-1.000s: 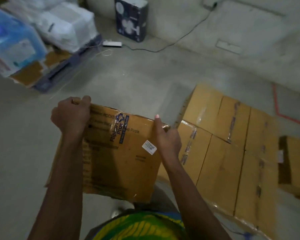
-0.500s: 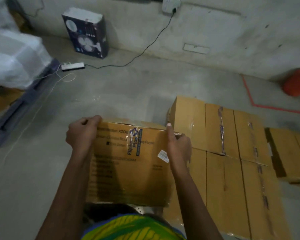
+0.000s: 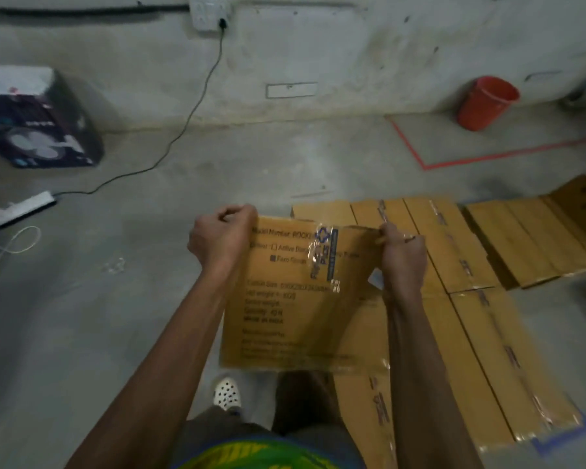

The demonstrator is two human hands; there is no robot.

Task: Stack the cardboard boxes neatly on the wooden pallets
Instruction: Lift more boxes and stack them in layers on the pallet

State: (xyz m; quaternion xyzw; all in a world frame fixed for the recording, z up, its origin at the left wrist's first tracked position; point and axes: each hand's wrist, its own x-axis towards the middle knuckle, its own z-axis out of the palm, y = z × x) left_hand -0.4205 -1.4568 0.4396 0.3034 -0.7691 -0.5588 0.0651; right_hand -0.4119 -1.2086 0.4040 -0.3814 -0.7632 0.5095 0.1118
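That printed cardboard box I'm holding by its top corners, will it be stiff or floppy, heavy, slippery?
Probably stiff: the box shows flat faces while the left hand and right hand grip only its top corners. Likely fairly light, hanging from that grip. Its glossy tape may be slick.

Brown cardboard box (image 3: 305,299), red bucket (image 3: 484,103)
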